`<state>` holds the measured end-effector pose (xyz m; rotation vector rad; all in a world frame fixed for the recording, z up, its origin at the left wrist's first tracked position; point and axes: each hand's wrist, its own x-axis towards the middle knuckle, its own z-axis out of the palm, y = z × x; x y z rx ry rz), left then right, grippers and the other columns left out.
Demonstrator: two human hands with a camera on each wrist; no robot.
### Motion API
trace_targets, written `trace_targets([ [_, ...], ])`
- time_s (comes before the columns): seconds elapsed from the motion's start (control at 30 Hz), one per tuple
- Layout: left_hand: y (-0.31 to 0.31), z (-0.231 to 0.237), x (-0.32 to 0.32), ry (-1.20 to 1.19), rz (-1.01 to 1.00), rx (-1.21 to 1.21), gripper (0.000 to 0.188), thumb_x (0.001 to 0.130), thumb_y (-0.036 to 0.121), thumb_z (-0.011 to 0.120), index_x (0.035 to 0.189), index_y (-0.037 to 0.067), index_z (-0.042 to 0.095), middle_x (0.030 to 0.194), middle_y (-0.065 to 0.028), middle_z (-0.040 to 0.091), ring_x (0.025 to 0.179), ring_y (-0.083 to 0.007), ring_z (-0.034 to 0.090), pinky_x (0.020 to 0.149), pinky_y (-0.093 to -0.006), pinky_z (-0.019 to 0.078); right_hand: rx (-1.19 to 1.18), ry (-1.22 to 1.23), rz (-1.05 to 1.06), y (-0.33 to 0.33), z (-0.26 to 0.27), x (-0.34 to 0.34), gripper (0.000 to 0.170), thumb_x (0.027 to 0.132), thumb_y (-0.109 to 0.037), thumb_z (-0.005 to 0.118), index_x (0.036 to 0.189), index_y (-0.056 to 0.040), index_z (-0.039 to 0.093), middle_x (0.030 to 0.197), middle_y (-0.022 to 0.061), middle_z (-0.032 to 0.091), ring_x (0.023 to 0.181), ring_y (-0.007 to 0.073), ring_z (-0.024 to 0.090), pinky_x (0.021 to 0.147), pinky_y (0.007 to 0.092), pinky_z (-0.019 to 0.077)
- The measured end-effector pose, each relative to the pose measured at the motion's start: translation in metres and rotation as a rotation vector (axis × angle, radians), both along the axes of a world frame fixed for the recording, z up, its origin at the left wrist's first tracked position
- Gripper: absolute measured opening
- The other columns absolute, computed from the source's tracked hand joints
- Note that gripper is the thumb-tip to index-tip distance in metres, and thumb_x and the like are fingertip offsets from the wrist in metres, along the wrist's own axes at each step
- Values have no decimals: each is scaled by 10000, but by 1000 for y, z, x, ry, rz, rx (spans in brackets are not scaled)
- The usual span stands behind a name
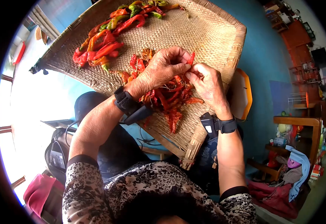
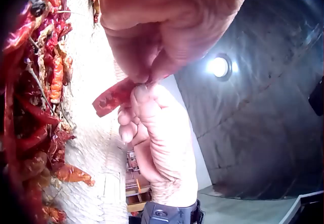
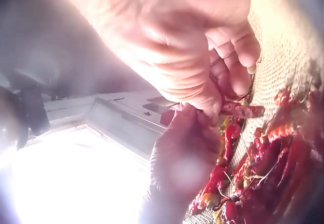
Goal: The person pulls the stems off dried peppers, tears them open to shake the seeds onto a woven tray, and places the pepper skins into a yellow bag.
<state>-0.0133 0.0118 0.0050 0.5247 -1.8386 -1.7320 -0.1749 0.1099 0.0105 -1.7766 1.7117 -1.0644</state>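
Both hands meet over a woven tray point(image 1: 207, 33) and pinch one red chili point(image 1: 191, 58) between their fingertips. The left hand point(image 1: 163, 69) comes from the left, its thumb and fingers on the chili. From the right, the right hand point(image 1: 209, 84) holds the same chili near its end. In the left wrist view the red piece point(image 2: 112, 98) sticks out beside the touching fingertips; in the right wrist view it point(image 3: 245, 110) points right. Beneath the hands lies a pile of dried red chilies point(image 1: 170, 99) with thin stems.
Fresher red, orange and green chilies point(image 1: 103, 46) lie along the tray's upper left. The tray rests over the person's lap. An orange-rimmed container point(image 1: 245, 95) stands right of it. A wooden chair point(image 1: 271, 168) with clothes is at the lower right, a dark bag point(image 1: 56, 153) at the left.
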Motion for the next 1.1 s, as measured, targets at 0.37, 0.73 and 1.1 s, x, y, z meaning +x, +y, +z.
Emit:
trace_targets([
  [0.37,28,-17,21,-62,-377,-775,481,754,328,733,1114,38,599,1051,-130,613,986,-322,593,842,-417,494,-304,430,-792,27,32,-86,156,847,-179,646,789,-47,586,703,139,592,609,245,576,590,378,464],
  [0.73,51,-33,24,-287,-442,-1234,196,779,293,646,875,127,604,953,-43,532,1012,-222,500,843,-359,452,72,285,-94,28,15,-35,229,807,-49,653,1032,-14,626,823,131,620,703,232,619,642,356,508],
  [1.1,-10,-6,17,-188,99,-862,125,859,98,614,965,33,626,852,-119,637,766,-270,648,669,-353,535,226,735,171,-6,-12,0,101,796,-31,557,894,-18,578,830,209,621,793,393,619,696,487,488],
])
